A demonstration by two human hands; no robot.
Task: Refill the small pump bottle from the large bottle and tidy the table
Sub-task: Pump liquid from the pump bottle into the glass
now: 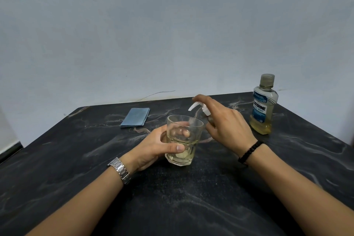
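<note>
Folded blue cloth (pixel 135 117) lying flat near the far left corner of the dark marbled table (pixel 57 159); pale wall (pixel 172 25) behind

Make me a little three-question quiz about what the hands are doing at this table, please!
1. True or false: the large bottle has its cap on.
2. Which hand holds the glass? A left hand B right hand
3. Fill in: the folded cloth is coloured ____.

Key: 1 true; 2 A; 3 blue. The right hand grips the small pump bottle, its nozzle over the glass.
</note>
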